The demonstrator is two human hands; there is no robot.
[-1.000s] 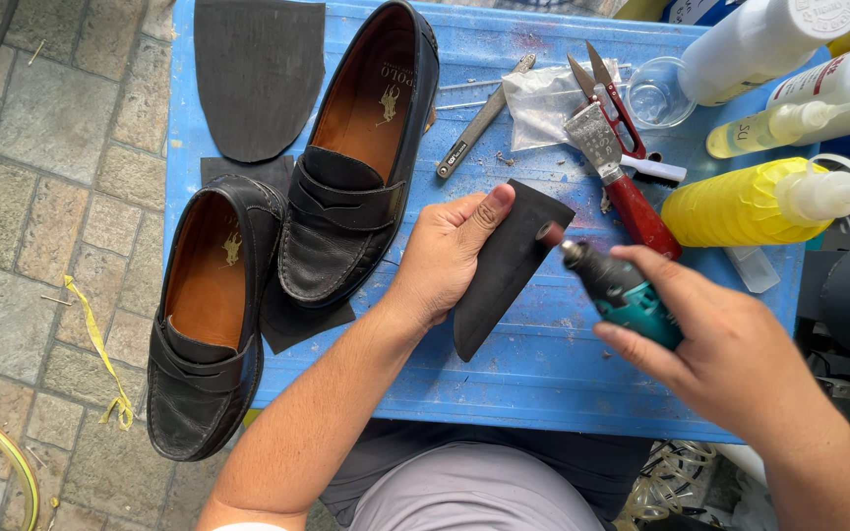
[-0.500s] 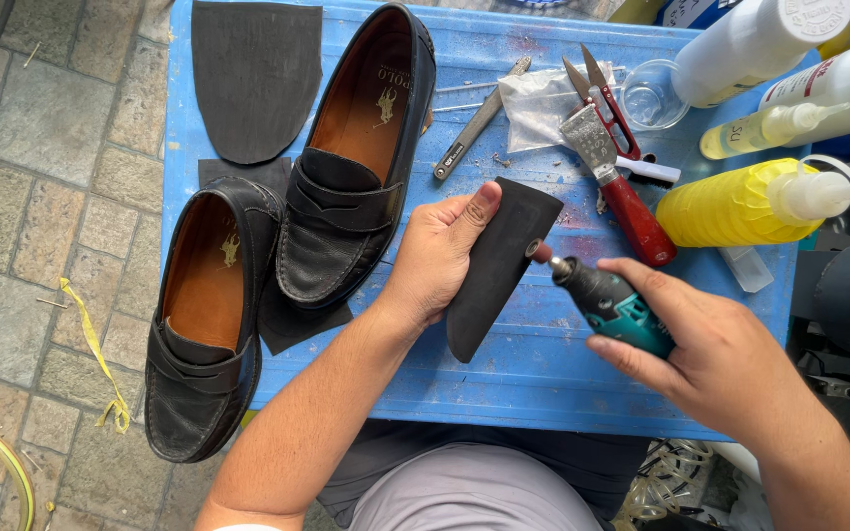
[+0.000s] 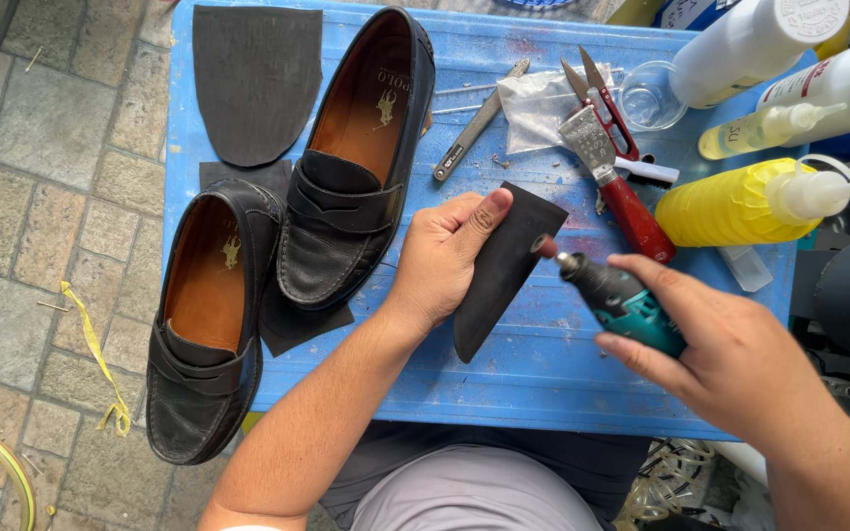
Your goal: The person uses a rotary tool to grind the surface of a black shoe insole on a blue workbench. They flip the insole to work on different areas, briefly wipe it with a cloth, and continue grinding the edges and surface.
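Observation:
My left hand (image 3: 445, 258) holds a flat black rubber sole piece (image 3: 504, 267) tilted above the blue table (image 3: 543, 374). My right hand (image 3: 730, 349) grips a small teal rotary tool (image 3: 614, 293); its tip touches the sole piece's upper right edge. Two black leather loafers lie to the left: one (image 3: 356, 167) on the table, the other (image 3: 211, 324) hanging over the table's left front corner. A larger black sole sheet (image 3: 256, 79) rests at the table's far left.
A red-handled scraper (image 3: 614, 182), scissors (image 3: 602, 98), a metal knife (image 3: 474, 123), a clear plastic bag (image 3: 538, 98) and a small glass cup (image 3: 649, 95) lie at the back. Yellow (image 3: 740, 206) and white bottles (image 3: 755, 44) stand at right. Stone paving lies at left.
The rotary tool's tip has slid a little along the sole piece's edge, and my right hand shifted slightly. My left hand keeps its hold.

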